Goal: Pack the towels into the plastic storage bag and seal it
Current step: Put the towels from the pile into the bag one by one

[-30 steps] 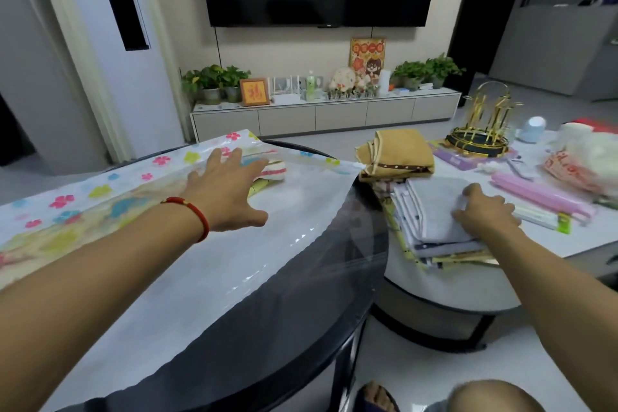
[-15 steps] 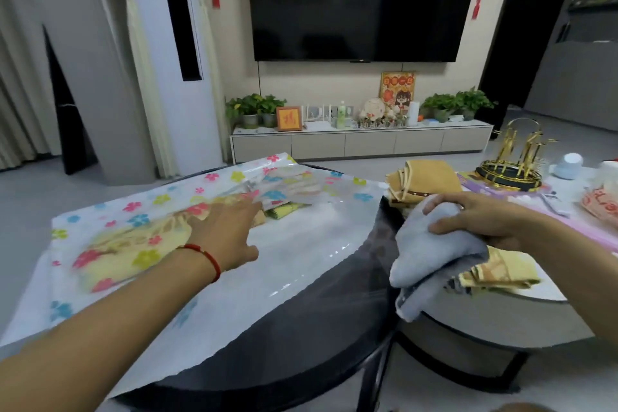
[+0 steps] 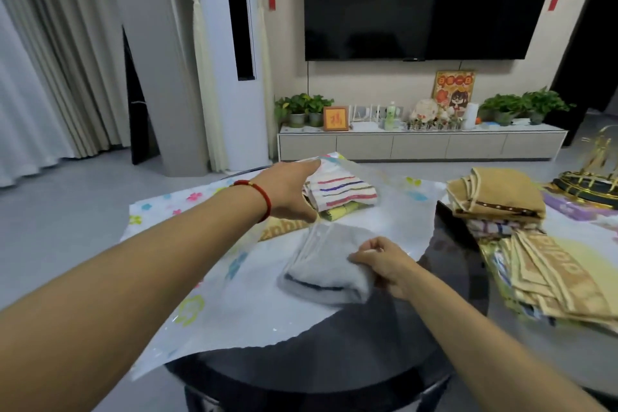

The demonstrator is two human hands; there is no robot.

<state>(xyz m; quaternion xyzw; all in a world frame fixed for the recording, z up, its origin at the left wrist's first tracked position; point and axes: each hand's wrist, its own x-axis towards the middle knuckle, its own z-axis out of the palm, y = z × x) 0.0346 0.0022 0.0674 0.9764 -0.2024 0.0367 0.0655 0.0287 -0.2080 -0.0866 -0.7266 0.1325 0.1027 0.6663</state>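
Left hand (image 3: 289, 192) extended forward over the far part of the dark round table (image 3: 301, 358), palm down, fingers reaching onward and lifting the upper sheet of the plastic storage bag (image 3: 234, 281) at its mouth; whether fingers pinch the film or only prop it cannot be told. Red cord bracelet (image 3: 264, 201) on the left wrist. Right hand (image 3: 384, 266) lower and nearer, at the right side of the table, fingers curled and gripping the edge of a folded grey towel (image 3: 326, 269). Grey towel partly under the clear upper sheet at the bag mouth, lying on the lower sheet, with a dark band along its near fold. Bag spread flat across the table, translucent white with coloured flower prints, near edge overhanging the table's near-left rim. Inside the bag, toward the far edge of the table: a striped towel (image 3: 341, 189) in white with red, blue and purple lines, stacked on a yellow-green towel (image 3: 344, 211). Beside the left wrist, a beige towel (image 3: 284, 227) showing brown woven lettering, not legible. On the adjoining white table (image 3: 585, 375) at right: a folded tan towel (image 3: 495, 191) on a stack, and near it beige patterned towels (image 3: 548, 274) with woven lettering, partly readable as "PUP" but uncertain.
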